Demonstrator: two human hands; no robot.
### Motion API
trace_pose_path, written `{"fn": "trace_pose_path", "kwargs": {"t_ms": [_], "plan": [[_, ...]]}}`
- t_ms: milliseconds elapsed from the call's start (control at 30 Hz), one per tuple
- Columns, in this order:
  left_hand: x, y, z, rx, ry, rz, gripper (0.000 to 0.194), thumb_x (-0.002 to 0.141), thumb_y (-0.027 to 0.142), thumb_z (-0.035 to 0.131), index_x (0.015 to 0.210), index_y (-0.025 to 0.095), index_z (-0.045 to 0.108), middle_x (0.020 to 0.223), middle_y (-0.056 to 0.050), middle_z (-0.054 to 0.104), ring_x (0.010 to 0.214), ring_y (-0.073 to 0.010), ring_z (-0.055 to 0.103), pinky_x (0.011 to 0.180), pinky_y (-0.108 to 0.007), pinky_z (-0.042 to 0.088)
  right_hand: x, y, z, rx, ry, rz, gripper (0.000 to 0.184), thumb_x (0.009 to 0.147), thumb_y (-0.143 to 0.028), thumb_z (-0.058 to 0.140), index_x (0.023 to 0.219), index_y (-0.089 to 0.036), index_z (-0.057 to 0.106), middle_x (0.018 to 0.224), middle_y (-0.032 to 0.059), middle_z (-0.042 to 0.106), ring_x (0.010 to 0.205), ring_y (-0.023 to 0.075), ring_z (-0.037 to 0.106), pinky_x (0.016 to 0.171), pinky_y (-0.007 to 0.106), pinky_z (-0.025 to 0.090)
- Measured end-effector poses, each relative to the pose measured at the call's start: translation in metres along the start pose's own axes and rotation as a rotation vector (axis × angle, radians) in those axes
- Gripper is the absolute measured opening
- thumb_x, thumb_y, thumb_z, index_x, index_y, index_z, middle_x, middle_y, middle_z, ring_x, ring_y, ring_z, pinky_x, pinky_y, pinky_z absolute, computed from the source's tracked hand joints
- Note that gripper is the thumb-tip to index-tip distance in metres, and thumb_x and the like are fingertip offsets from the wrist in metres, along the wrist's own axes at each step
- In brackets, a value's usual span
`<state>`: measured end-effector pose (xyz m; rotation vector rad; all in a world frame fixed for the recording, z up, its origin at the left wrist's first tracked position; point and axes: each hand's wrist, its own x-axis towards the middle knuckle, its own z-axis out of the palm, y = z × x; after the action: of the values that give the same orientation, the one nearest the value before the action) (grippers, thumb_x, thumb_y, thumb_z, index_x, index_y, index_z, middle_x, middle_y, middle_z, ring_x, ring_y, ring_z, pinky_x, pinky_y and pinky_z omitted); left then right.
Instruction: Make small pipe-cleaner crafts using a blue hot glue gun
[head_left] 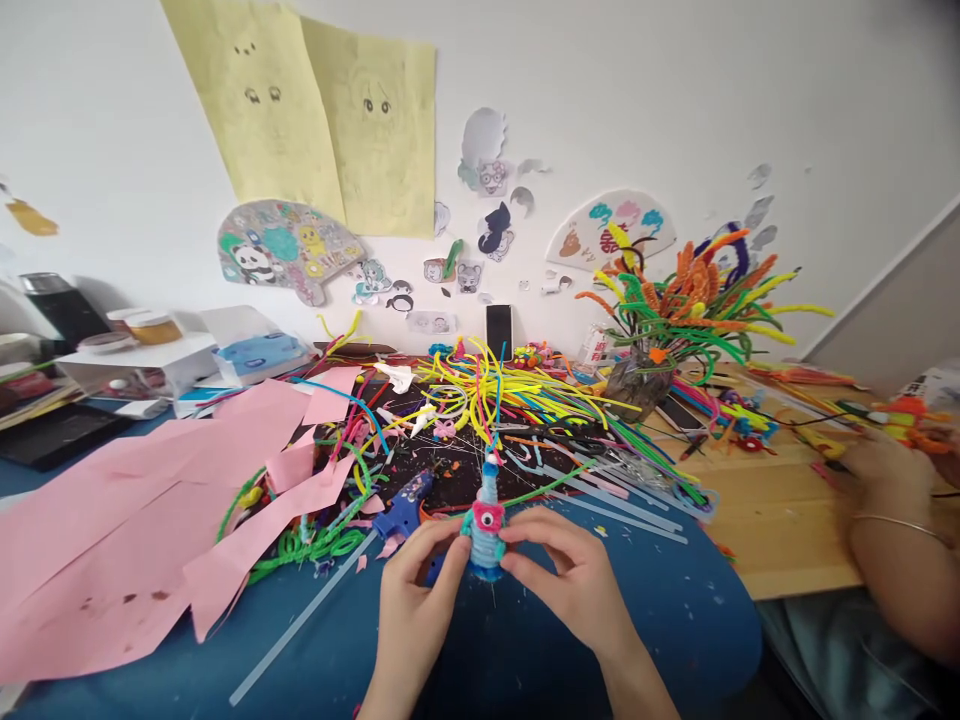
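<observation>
Between my two hands a small pipe-cleaner figure (488, 552) stands upright, with a light-blue coiled body, a pink patch with one googly eye and a tall pointed top. My left hand (421, 580) pinches its left side between thumb and fingers. On the opposite side my right hand (574, 575) pinches it the same way, at the small teal arm. Just beyond my left hand lies a blue hot glue gun (405, 508). A clear glue stick (300, 622) rests on the blue table (660, 610) to the left.
Torn pink paper (112, 530) covers the left side. Loose yellow pipe cleaners (517, 395) and several glue sticks (622, 500) lie behind the figure. A vase (634, 385) of pipe-cleaner flowers stands at back right. Another person's arm (900, 540) reaches over the wooden table (780, 540).
</observation>
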<state>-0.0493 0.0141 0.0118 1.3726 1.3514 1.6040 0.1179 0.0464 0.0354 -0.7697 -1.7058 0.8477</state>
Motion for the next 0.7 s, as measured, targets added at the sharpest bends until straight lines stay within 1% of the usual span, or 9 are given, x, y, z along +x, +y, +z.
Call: {"fn": "trace_pose_path", "kwargs": {"t_ms": [100, 167, 267, 367, 467, 533, 700], "plan": [[-0.004, -0.001, -0.002, 0.02, 0.043, -0.024, 0.013, 0.082, 0.031, 0.068, 0.085, 0.021, 0.074, 0.082, -0.004, 0.075, 0.074, -0.0187, 0.071, 0.068, -0.024, 0.057, -0.001, -0.001, -0.004, -0.162, -0.022, -0.158, 0.015, 0.083, -0.016, 0.071, 0.094, -0.025, 0.075, 0.089, 0.0041, 0.073, 0.08, 0.0177, 0.07, 0.072, 0.029, 0.058], [-0.006, 0.0, -0.003, 0.053, 0.049, -0.004, 0.011, 0.081, 0.03, 0.069, 0.084, 0.021, 0.074, 0.08, -0.003, 0.075, 0.072, -0.0183, 0.071, 0.067, -0.024, 0.057, -0.002, 0.0, -0.007, -0.251, -0.031, -0.29, 0.019, 0.086, -0.013, 0.067, 0.099, -0.025, 0.073, 0.089, 0.0046, 0.073, 0.079, 0.0174, 0.069, 0.072, 0.029, 0.058], [-0.009, 0.004, -0.004, 0.059, 0.026, 0.048, 0.008, 0.081, 0.027, 0.069, 0.084, 0.021, 0.073, 0.082, -0.003, 0.075, 0.075, -0.0177, 0.071, 0.071, -0.024, 0.058, -0.001, 0.003, -0.011, -0.355, -0.066, -0.464, 0.026, 0.087, -0.01, 0.064, 0.109, -0.023, 0.07, 0.091, 0.0057, 0.074, 0.082, 0.0188, 0.069, 0.075, 0.033, 0.058], [-0.009, 0.006, -0.003, -0.046, -0.021, 0.035, 0.008, 0.081, 0.025, 0.07, 0.088, 0.021, 0.07, 0.087, -0.004, 0.074, 0.081, -0.0181, 0.071, 0.074, -0.024, 0.058, 0.001, 0.005, -0.012, -0.429, -0.102, -0.551, 0.027, 0.088, -0.011, 0.063, 0.112, -0.023, 0.068, 0.09, 0.0057, 0.075, 0.083, 0.02, 0.07, 0.076, 0.035, 0.058], [-0.008, 0.005, -0.001, -0.192, -0.078, -0.027, 0.013, 0.078, 0.025, 0.074, 0.087, 0.02, 0.065, 0.093, -0.006, 0.072, 0.085, -0.0192, 0.071, 0.076, -0.025, 0.058, 0.001, 0.003, -0.01, -0.439, -0.087, -0.558, 0.026, 0.089, -0.012, 0.06, 0.112, -0.023, 0.068, 0.09, 0.0054, 0.075, 0.083, 0.0198, 0.07, 0.078, 0.035, 0.059], [-0.008, 0.004, 0.0, -0.27, -0.092, -0.054, 0.014, 0.077, 0.024, 0.075, 0.084, 0.02, 0.063, 0.095, -0.006, 0.071, 0.086, -0.0186, 0.07, 0.076, -0.025, 0.058, 0.0, 0.001, -0.006, -0.414, -0.049, -0.529, 0.025, 0.089, -0.011, 0.06, 0.109, -0.022, 0.068, 0.09, 0.0058, 0.075, 0.083, 0.0197, 0.07, 0.079, 0.035, 0.059], [-0.011, 0.001, 0.005, -0.368, -0.035, -0.08, 0.019, 0.075, 0.024, 0.078, 0.082, 0.021, 0.061, 0.09, -0.002, 0.07, 0.083, -0.0157, 0.068, 0.075, -0.023, 0.056, -0.004, -0.01, 0.008, -0.323, 0.076, -0.407, 0.02, 0.085, -0.006, 0.063, 0.097, -0.021, 0.07, 0.086, 0.0055, 0.073, 0.08, 0.0185, 0.069, 0.076, 0.031, 0.058]]}}
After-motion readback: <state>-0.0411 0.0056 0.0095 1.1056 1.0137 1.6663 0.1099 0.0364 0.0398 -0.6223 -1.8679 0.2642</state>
